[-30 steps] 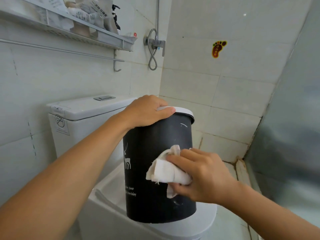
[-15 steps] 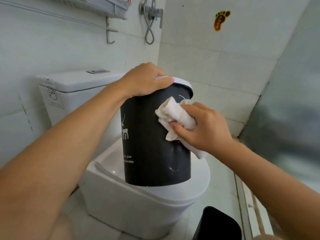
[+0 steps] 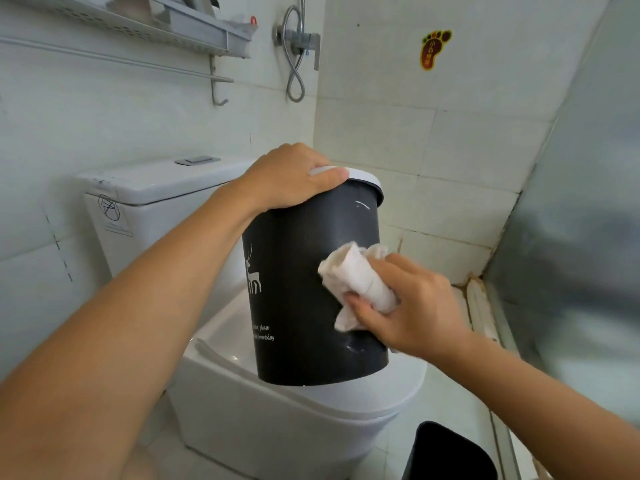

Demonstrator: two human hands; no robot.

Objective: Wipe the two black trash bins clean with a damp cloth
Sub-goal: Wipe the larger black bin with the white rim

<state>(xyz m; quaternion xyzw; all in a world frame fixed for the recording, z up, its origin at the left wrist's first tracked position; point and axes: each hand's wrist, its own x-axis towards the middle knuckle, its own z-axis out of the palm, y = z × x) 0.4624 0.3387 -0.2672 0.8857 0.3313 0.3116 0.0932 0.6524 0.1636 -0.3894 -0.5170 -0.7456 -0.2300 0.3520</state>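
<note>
A round black trash bin [image 3: 298, 289] with a white rim and a white deer print stands on the closed toilet lid [image 3: 363, 400], tilted slightly. My left hand [image 3: 287, 178] grips its white rim from above. My right hand [image 3: 408, 306] holds a crumpled white cloth [image 3: 356, 282] pressed against the bin's right side, about halfway down. A second black bin [image 3: 446, 455] stands on the floor at the bottom right, only partly in view.
The toilet tank [image 3: 152, 199] stands behind the bin against the tiled left wall. A shelf [image 3: 166, 26] and towel rail hang above it. A shower valve with its hose [image 3: 296, 46] is in the corner. A frosted glass partition [image 3: 581, 237] closes the right side.
My right hand has slid the cloth down the bin's side from near the rim to about mid-height. My left hand keeps its grip on the rim.
</note>
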